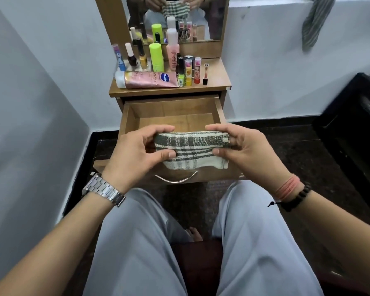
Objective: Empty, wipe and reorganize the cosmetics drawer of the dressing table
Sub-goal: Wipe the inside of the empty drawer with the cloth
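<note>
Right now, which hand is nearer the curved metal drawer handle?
Left, narrowly. The left hand grips the folded green-and-white checked cloth above and left of the curved metal drawer handle; the right hand grips the cloth's other end, farther up and right.

Home bedroom corner. Evidence: small wooden dressing table (pixel 218 82) at 12 o'clock, mirror (pixel 214 18) above, cosmetics (pixel 156 56) on top; striped garment (pixel 314 22) hanging at 2 o'clock.

Lighting: soft, even, moderately bright; no harsh shadows falling. Drawer (pixel 173 116) interior lying in mild shade. Mirror (pixel 175 18) reflecting dimly, without glare. Wide-angle distortion bending walls (pixel 41 71) at the edges. Slight blur softening corners; centre staying sharp.
</note>
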